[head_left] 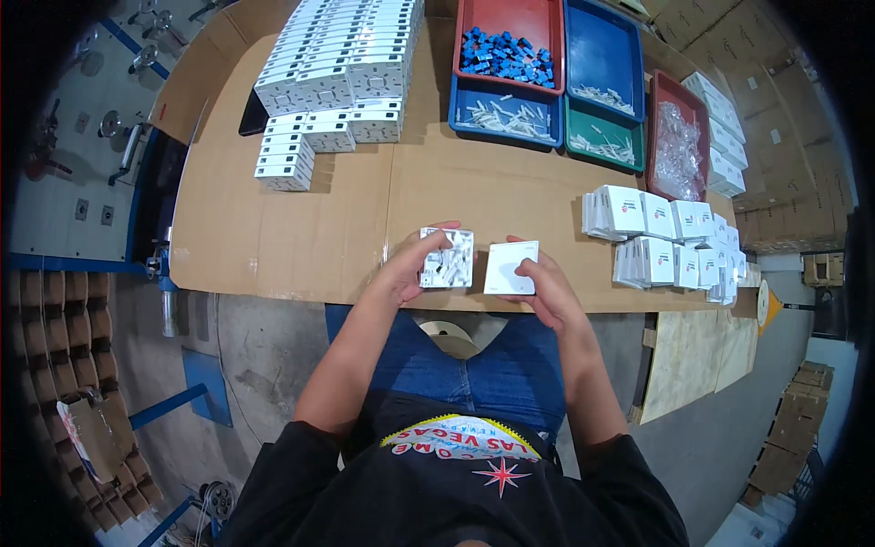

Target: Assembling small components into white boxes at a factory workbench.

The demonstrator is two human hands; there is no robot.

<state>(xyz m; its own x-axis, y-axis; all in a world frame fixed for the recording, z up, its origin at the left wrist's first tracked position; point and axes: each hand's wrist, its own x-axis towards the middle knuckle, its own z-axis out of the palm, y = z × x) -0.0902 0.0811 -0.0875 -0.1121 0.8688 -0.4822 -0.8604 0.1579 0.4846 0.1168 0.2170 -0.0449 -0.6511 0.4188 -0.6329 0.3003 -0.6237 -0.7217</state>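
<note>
Near the front edge of the cardboard-covered table, my left hand (pixel 406 268) grips a small white square box (pixel 453 260). Its upper side shows a jumble of white and grey shapes; I cannot tell whether they are loose parts or print. Just to its right, my right hand (pixel 550 290) holds a flat white square piece (pixel 504 263) with a plain face, the thumb lying across it. A narrow gap separates the two white pieces, and both are lifted a little over the table's front edge.
Stacked white boxes (pixel 330 91) stand at the far left. At the back are a red tray (pixel 510 16) of blue pieces, blue (pixel 504 139) and green (pixel 605 160) trays of small white pieces, and a red tray (pixel 653 137) of clear bags. White packets (pixel 623 211) lie in rows at right.
</note>
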